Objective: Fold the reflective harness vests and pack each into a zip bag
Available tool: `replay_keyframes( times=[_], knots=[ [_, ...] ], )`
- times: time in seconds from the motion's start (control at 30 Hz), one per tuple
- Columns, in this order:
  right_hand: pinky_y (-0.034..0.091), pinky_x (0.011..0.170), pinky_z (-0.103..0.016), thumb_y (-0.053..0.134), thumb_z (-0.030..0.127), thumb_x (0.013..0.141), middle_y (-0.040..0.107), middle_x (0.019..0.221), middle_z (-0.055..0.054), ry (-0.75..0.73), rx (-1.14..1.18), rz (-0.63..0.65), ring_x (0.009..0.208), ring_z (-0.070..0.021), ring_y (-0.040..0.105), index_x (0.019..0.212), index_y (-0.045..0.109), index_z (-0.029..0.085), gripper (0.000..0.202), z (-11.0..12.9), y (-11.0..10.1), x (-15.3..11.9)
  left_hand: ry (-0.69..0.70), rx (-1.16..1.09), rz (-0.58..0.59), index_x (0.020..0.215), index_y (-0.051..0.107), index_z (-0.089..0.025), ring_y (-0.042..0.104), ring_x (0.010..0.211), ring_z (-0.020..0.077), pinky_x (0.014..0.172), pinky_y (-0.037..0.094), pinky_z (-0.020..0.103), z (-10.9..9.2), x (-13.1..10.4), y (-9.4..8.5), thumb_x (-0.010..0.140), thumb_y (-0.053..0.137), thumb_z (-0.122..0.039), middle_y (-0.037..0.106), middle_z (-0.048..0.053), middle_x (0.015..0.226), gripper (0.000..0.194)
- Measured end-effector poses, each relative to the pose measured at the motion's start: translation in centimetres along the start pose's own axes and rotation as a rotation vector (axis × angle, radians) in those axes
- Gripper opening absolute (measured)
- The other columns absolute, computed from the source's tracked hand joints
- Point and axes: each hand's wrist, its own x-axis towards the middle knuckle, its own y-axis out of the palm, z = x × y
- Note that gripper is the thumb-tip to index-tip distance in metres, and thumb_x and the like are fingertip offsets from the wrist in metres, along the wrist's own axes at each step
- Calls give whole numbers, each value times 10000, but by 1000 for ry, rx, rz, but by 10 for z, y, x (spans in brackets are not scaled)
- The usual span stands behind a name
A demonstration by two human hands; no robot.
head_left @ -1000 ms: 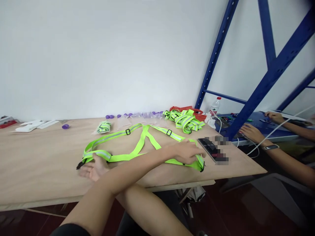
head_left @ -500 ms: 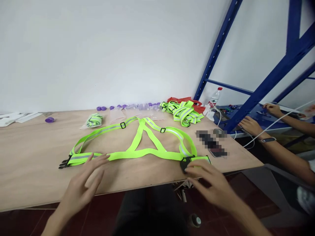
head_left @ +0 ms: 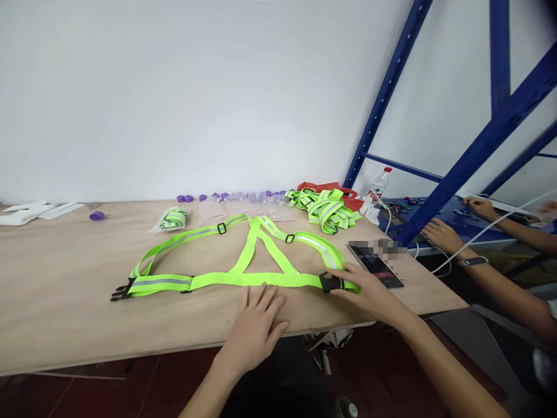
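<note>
A neon-yellow reflective vest harness (head_left: 213, 278) of elastic straps is spread over the wooden table (head_left: 65, 313), its straps forming two loops joined by a triangle. My left hand (head_left: 255, 328) lies with fingers spread at the lower edge of the middle strap, touching it or just short of it. At the right end, my right hand (head_left: 369, 293) pinches the black buckle (head_left: 331, 282) and the strap beside it between thumb and fingers. The black prong buckle (head_left: 122, 289) at the left end lies loose. Black slide adjusters (head_left: 221, 228) sit on the upper straps.
Behind the harness lie a bagged strap bundle (head_left: 173, 218), clear bags (head_left: 237, 204), purple rolls (head_left: 185, 198) and a heap of similar straps (head_left: 328, 210). A phone (head_left: 376, 264) lies right. Past the blue rack post (head_left: 378, 98), another person's hands (head_left: 441, 235) are over a blue table.
My left hand has moved right from the left strap to the middle. My right hand has closed on the right buckle, and the strap end there lies further in.
</note>
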Motion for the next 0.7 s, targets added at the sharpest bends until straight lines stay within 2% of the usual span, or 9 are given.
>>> replay_keyframes(
  times=[0.13, 0.23, 0.33, 0.4, 0.43, 0.53, 0.57, 0.6, 0.7],
  knots=[
    [507, 1007, -431, 586, 551, 920, 640, 1251, -133, -99, 10, -219, 1197, -314, 605, 1326, 669, 290, 490, -1, 23, 8, -2, -31, -13, 1458, 484, -302, 348, 1465, 334, 1213, 185, 638, -2, -11, -4, 998, 466, -459, 469, 70, 1546, 487],
    [517, 987, -471, 595, 556, 909, 662, 1219, -141, -145, -50, -210, 1179, -331, 609, 1294, 693, 293, 476, -1, 50, 11, 36, -47, -67, 1403, 539, -286, 423, 1413, 313, 1215, 209, 605, 2, -19, -11, 989, 493, -427, 501, 85, 1515, 440],
    [514, 980, -497, 599, 549, 904, 685, 1188, -139, -153, -80, -147, 1151, -344, 621, 1273, 708, 282, 468, -1, 65, 11, -29, -50, -246, 1270, 637, -245, 573, 1249, 274, 1138, 384, 500, 24, -37, -25, 988, 462, -339, 642, 99, 1342, 345],
    [506, 987, -505, 596, 540, 904, 686, 1207, -129, -151, -79, -114, 1155, -346, 618, 1278, 703, 291, 461, 0, 65, 9, -199, -10, -450, 1076, 704, -228, 647, 1084, 263, 1007, 494, 424, 52, -60, -40, 967, 436, -301, 725, 97, 1137, 299],
    [504, 989, -506, 592, 533, 905, 682, 1222, -125, -148, -71, -100, 1158, -344, 616, 1284, 698, 294, 460, 0, 63, 8, -336, 28, -574, 1020, 707, -232, 660, 1035, 258, 966, 513, 399, 68, -73, -50, 953, 436, -308, 736, 84, 1081, 289],
    [501, 996, -500, 570, 512, 913, 680, 1245, -116, -145, -21, -63, 1160, -333, 621, 1300, 685, 289, 461, 2, 56, 6, -623, 112, -773, 1148, 660, -141, 608, 1089, 362, 979, 460, 543, 118, -116, -80, 932, 416, -326, 685, 196, 1153, 375],
    [498, 1002, -497, 566, 507, 914, 681, 1252, -112, -148, 2, -53, 1163, -328, 622, 1311, 677, 288, 467, 2, 53, 6, -811, 170, -799, 1208, 640, -146, 587, 1129, 380, 979, 452, 553, 134, -128, -89, 916, 449, -356, 659, 206, 1224, 407],
    [493, 1012, -497, 566, 506, 914, 682, 1261, -106, -148, 24, -47, 1174, -326, 619, 1318, 671, 290, 470, 3, 52, 6, -973, 200, -774, 1250, 626, -151, 558, 1173, 411, 980, 431, 584, 147, -137, -97, 909, 468, -393, 619, 221, 1300, 447],
    [457, 1062, -512, 591, 510, 897, 680, 1295, -98, -105, 53, -43, 1241, -340, 589, 1297, 686, 291, 465, 6, 49, 5, -1112, 194, -727, 1173, 676, -102, 480, 1240, 513, 931, 391, 673, 176, -148, -110, 913, 463, -470, 574, 304, 1324, 498]
  ],
)
